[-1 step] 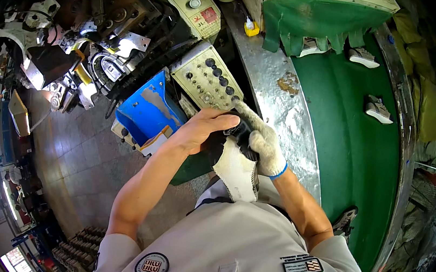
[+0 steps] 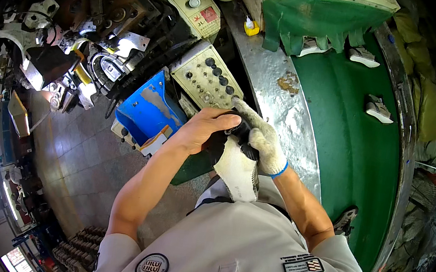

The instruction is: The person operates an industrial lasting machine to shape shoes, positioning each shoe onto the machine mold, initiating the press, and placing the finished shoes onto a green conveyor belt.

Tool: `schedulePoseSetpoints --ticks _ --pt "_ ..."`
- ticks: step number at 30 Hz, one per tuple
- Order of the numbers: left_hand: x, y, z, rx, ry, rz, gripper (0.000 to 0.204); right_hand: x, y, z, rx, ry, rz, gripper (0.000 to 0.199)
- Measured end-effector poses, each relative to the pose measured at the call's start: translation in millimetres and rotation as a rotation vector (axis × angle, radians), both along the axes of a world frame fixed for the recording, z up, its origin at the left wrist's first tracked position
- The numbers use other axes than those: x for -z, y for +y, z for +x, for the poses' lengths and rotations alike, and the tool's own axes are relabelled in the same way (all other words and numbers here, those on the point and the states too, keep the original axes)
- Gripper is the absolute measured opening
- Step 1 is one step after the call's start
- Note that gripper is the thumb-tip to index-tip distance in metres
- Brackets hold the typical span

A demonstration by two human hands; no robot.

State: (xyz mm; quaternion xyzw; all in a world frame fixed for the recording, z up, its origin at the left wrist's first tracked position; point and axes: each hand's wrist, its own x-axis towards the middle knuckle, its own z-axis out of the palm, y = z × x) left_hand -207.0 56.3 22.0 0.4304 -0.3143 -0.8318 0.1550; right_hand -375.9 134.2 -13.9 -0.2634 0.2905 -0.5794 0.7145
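Close to my body I hold a shoe upper [image 2: 238, 170], with a pale stitched-edge bottom toward me and a glossy black end away from me. My bare left hand [image 2: 204, 128] is closed on the black end's left side, thumb lying across its top. In a white knitted glove with a blue cuff, my right hand [image 2: 266, 148] grips the right side. The fingers under the piece are hidden. Just beyond my hands stands a cream control box [image 2: 209, 75] with black knobs.
A blue bin [image 2: 148, 108] stands left of my hands, near a machine with metal clamps [image 2: 83, 59]. On the right runs a green conveyor belt [image 2: 334, 123] carrying several shoes [image 2: 378, 109], beside a metal ledge [image 2: 279, 103]. A green curtain [image 2: 313, 25] hangs over its far end.
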Motion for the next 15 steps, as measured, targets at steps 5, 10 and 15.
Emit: schedulePoseSetpoints --ticks 5,10,15 --pt "14.9 2.2 -1.6 0.083 -0.044 -0.224 0.039 -12.2 -2.3 -13.1 -0.121 0.322 0.100 0.074" --pt "14.0 6.8 -8.0 0.072 -0.061 -0.271 0.041 -15.6 -3.4 -19.1 -0.114 0.439 0.087 0.071" --pt "16.9 2.1 -2.0 0.123 0.080 -0.149 0.044 -5.9 -1.7 -24.5 -0.111 0.483 0.002 0.073"
